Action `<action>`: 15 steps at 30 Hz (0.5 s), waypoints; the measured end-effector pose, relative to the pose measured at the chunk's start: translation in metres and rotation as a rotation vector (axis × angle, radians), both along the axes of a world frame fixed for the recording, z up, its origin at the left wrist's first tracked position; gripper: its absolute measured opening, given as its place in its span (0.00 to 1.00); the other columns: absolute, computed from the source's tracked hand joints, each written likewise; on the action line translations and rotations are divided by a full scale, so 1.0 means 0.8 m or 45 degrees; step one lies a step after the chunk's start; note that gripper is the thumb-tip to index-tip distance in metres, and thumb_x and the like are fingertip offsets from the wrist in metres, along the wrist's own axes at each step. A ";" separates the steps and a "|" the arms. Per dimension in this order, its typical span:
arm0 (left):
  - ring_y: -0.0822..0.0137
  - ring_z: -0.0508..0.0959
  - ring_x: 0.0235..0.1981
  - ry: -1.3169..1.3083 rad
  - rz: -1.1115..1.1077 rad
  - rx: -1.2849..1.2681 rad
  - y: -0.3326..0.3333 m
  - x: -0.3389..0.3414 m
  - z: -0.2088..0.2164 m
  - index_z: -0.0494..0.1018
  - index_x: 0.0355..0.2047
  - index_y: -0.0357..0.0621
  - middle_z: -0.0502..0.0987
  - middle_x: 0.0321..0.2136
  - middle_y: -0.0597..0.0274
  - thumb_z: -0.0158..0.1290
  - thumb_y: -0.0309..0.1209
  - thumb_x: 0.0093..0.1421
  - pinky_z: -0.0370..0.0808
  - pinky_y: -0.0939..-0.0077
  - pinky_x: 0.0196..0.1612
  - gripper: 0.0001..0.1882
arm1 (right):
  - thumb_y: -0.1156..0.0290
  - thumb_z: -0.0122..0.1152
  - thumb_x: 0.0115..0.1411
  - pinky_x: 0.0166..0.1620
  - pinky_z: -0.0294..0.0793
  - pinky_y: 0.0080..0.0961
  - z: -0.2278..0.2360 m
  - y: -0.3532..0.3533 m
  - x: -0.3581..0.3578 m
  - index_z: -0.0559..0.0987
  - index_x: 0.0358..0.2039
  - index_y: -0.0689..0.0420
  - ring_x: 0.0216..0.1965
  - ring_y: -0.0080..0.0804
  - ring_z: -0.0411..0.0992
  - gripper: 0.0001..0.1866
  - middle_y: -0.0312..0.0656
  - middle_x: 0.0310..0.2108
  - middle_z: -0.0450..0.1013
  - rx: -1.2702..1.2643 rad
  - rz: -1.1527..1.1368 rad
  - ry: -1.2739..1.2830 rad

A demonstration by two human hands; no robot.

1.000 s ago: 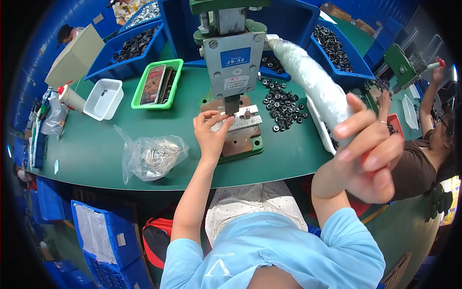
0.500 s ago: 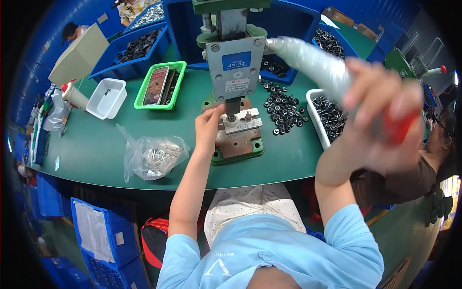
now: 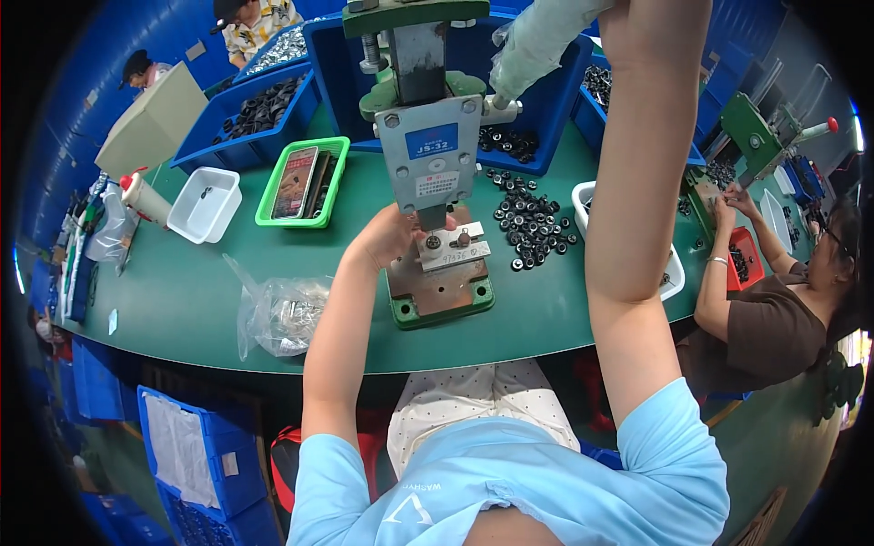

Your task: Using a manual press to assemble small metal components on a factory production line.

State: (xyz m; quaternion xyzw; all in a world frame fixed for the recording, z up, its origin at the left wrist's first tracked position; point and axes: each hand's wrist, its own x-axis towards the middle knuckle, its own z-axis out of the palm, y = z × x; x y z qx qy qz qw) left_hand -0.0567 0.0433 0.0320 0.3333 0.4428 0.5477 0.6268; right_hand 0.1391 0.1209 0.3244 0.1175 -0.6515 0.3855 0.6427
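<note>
A hand press with a green frame and grey front plate (image 3: 431, 159) stands before me on the green table. My left hand (image 3: 390, 237) is at its left side, fingers bent in close behind and beside the ram; what they pinch, if anything, is hidden. Below the ram, a metal fixture block (image 3: 452, 250) holds a small round dark part (image 3: 433, 243). The press lever (image 3: 543, 50), wrapped in whitish film, slants up to the right. At its upper end, my right hand (image 3: 639, 20) is cut off by the picture's top edge, so its fingers are hidden.
Small black round parts (image 3: 531, 221) lie in a pile right of the press. A white tray (image 3: 674, 276) is partly behind my right forearm. Leftward are a plastic bag of metal pieces (image 3: 293, 318), a green basket (image 3: 334, 187) and a white tub (image 3: 205, 205). A co-worker (image 3: 774, 300) sits at right.
My right hand and the lever have swung upward and away. My left hand has shifted slightly down and left, its fingers still near the ram. The co-worker's hands now show at another press.
</note>
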 end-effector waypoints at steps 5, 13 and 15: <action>0.64 0.77 0.43 -0.320 -0.148 0.006 0.006 -0.009 0.005 0.68 0.50 0.40 0.77 0.40 0.52 0.55 0.36 0.57 0.72 0.76 0.38 0.22 | 0.47 0.55 0.54 0.22 0.72 0.23 -0.001 0.000 -0.002 0.73 0.28 0.57 0.12 0.25 0.68 0.23 0.36 0.10 0.64 0.006 -0.005 0.012; 0.71 0.78 0.34 -0.213 0.239 -0.051 -0.015 -0.004 0.011 0.73 0.40 0.33 0.78 0.35 0.55 0.55 0.32 0.57 0.77 0.77 0.37 0.14 | 0.46 0.55 0.54 0.20 0.71 0.20 -0.003 0.005 -0.001 0.74 0.29 0.58 0.12 0.24 0.68 0.24 0.35 0.09 0.64 0.042 0.002 0.044; 0.70 0.79 0.32 -0.126 0.348 -0.023 -0.023 0.000 0.009 0.74 0.38 0.31 0.78 0.34 0.55 0.55 0.32 0.58 0.77 0.77 0.37 0.14 | 0.45 0.55 0.54 0.20 0.72 0.20 -0.002 0.006 -0.001 0.74 0.29 0.59 0.12 0.24 0.68 0.25 0.35 0.10 0.64 0.034 0.031 0.050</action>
